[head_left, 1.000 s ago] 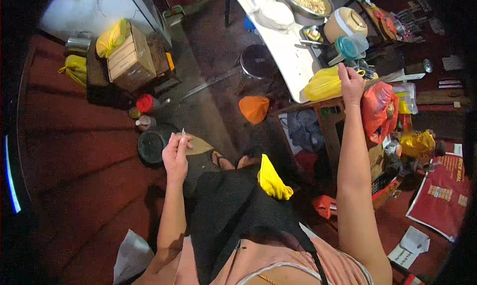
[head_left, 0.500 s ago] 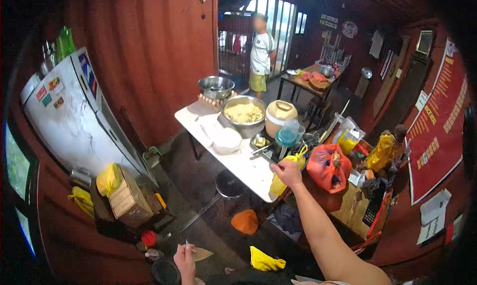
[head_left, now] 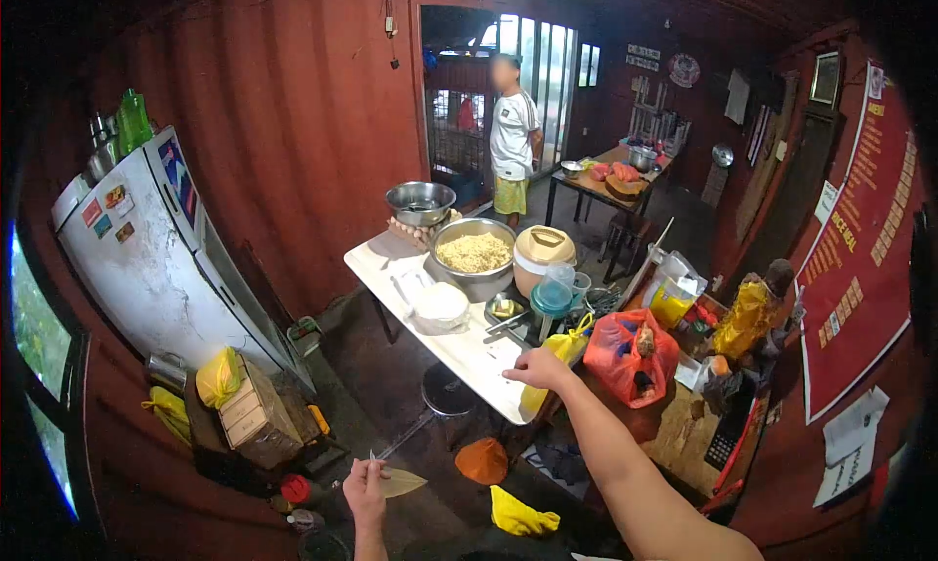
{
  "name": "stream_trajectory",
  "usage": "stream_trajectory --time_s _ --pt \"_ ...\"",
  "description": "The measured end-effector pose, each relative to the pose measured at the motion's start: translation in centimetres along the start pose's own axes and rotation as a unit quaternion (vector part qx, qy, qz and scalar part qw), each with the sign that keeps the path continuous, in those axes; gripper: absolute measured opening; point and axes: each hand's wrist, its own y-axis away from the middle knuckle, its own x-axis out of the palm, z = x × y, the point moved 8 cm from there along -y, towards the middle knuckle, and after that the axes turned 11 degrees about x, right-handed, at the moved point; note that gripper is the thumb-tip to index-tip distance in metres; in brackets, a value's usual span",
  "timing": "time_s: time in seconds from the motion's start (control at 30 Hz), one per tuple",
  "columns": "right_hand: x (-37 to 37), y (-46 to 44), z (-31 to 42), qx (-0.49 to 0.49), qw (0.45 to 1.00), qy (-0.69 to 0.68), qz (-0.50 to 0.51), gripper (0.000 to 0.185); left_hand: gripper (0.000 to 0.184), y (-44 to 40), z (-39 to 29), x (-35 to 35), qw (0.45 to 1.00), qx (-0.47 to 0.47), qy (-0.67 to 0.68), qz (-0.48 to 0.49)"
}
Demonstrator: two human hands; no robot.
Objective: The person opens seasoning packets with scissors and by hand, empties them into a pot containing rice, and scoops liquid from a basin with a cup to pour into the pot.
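My left hand (head_left: 365,491) is low in the view, its fingers closed on a flat, tan, pointed leaf-shaped thing (head_left: 403,482). A small pale tip pokes up above those fingers; its kind is unclear. My right hand (head_left: 540,368) reaches over the near right end of the white table (head_left: 454,361), fingers curled together, with anything between them hidden. Right beside it lies a knotted yellow plastic bag (head_left: 569,346). Farther back are a small dish with pale yellow pieces (head_left: 505,309), a white bowl (head_left: 440,307) and a large metal bowl of yellowish noodle-like food (head_left: 474,253).
A beige jug (head_left: 543,255), a blue-green container (head_left: 553,292) and a red plastic bag (head_left: 633,356) crowd the right side. A round stool (head_left: 449,390), an orange cone-shaped thing (head_left: 482,460) and a yellow cloth (head_left: 524,512) are below. A person (head_left: 512,136) stands by the doorway.
My right hand has moved left and slightly down, from over the yellow bag to the table's edge. My left hand has risen slightly, still holding the tan thing. The view has shifted a little.
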Motion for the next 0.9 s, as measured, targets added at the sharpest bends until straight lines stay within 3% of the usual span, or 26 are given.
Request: stream_trajectory --time_s 0.13,0.2,0.43,0.6,0.9 --pt "-1.1 -0.2 -0.2 0.006 0.995 -0.083 -0.056 0.048 0.024 -0.8 -2.0 1.6 0.999 0.03 -0.02 0.004" --pt "-2.6 0.9 -0.4 0.022 0.983 -0.116 -0.137 0.043 0.025 -0.8 -2.6 2.3 0.999 0.03 -0.028 0.006" --pt "-3.0 2.2 0.3 -0.009 0.969 -0.052 -0.24 0.047 0.024 -1.1 -0.5 4.1 1.0 0.014 0.007 -0.002" --pt "-3.1 2.5 0.4 -0.014 0.966 -0.033 -0.257 0.041 0.023 -1.0 -0.6 5.3 0.999 -0.022 0.045 -0.004" --pt "-3.0 2.6 0.4 -0.018 0.961 -0.018 -0.276 0.041 0.022 -1.4 -0.4 6.1 1.0 0.005 0.031 0.003"
